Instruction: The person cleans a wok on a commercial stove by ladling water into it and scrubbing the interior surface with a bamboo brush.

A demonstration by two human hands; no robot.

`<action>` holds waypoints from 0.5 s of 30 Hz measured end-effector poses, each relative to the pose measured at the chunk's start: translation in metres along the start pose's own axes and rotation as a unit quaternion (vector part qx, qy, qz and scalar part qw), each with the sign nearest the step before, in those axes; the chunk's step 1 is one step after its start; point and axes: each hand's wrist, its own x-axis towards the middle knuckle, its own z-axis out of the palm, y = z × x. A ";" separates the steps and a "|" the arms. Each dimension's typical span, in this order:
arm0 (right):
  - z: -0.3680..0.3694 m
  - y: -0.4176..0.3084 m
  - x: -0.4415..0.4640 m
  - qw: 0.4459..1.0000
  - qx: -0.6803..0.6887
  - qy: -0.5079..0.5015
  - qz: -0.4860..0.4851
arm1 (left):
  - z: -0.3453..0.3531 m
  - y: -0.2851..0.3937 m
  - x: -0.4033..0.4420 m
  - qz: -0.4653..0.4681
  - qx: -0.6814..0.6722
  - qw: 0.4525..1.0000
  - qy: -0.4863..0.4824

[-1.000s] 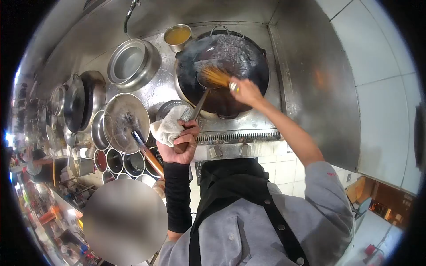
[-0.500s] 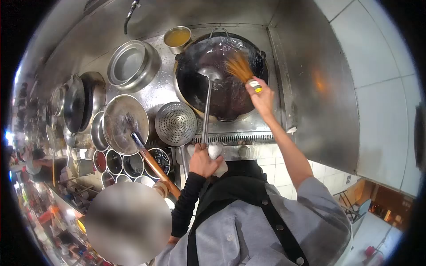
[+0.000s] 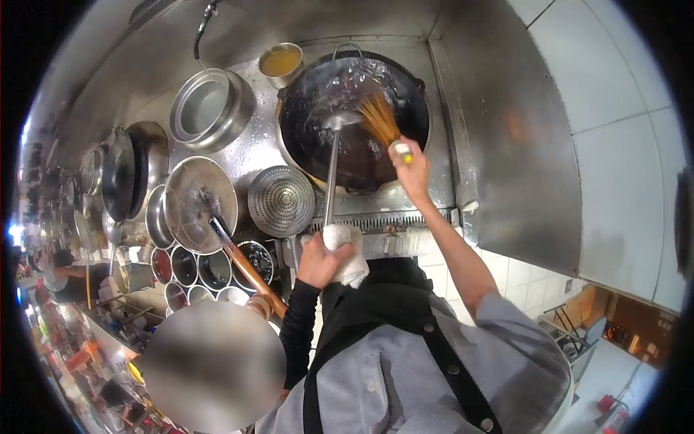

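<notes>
My right hand (image 3: 410,170) is closed around the handle of a bamboo wok brush (image 3: 377,119). Its bristles are inside the large dark wok (image 3: 303,148), which has some wet liquid in it. My left hand (image 3: 322,262) grips a folded white cloth (image 3: 348,253) in front of the stove. A long-handled metal ladle (image 3: 333,170) rests with its bowl in the wok, just left of the bristles. The lower end of its handle runs into the cloth, so whether my fingers hold it too is hidden.
Left of the wok are a perforated skimmer (image 3: 282,201), a wooden-handled strainer (image 3: 201,205), stacked metal pots (image 3: 210,108) and a small pot of yellow liquid (image 3: 280,64). Several seasoning containers (image 3: 215,269) stand below. A steel wall (image 3: 517,145) rises at right. A blurred round patch covers the lower left.
The brush has moved slightly left and down within the wok. My left hand has shifted down the ladle handle, and the white cloth now covers the handle's lower end.
</notes>
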 end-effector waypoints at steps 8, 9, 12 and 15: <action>-0.002 0.015 0.010 0.998 0.063 -0.008 -0.004 | -0.011 0.018 -0.007 0.141 0.022 0.990 -0.013; 0.000 0.021 0.007 0.994 0.065 -0.017 -0.084 | -0.012 0.011 -0.005 0.196 0.075 0.978 0.005; -0.009 0.010 0.002 0.998 0.034 -0.038 -0.025 | -0.015 0.013 -0.006 0.019 -0.061 0.997 -0.039; -0.026 0.002 0.030 1.000 -0.016 0.020 0.006 | -0.011 0.024 -0.013 -0.006 0.095 0.996 0.000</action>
